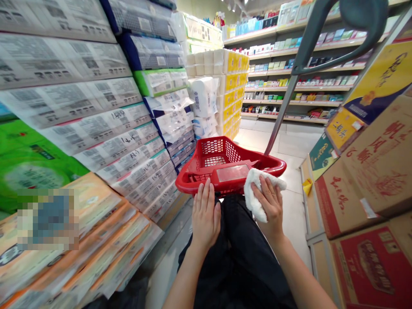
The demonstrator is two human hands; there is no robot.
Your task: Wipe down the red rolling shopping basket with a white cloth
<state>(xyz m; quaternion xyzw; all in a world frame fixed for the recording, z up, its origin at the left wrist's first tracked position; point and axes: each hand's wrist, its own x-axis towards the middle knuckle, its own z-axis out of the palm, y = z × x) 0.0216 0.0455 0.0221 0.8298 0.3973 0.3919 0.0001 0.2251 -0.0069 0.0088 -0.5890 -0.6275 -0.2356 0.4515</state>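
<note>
In front of my knees stands a red plastic shopping basket (190,175) with a grey pull handle (286,103) rising from its right side. My left hand (206,210) lies with fingers stretched out, the fingertips against the basket's near rim. A white cloth (255,189) is under my right hand (269,201), which presses it on the near right part of the rim. Part of that rim is covered by the cloth. The visible inside of the basket shows only its perforated walls and floor.
Stacked tissue packs (128,141) rise close on the left, with orange packs (106,240) lower down. Cardboard boxes (376,163) line the right side. Toilet-roll packs (233,90) and goods shelves (289,88) stand behind the basket. Pale floor tiles (283,133) run between.
</note>
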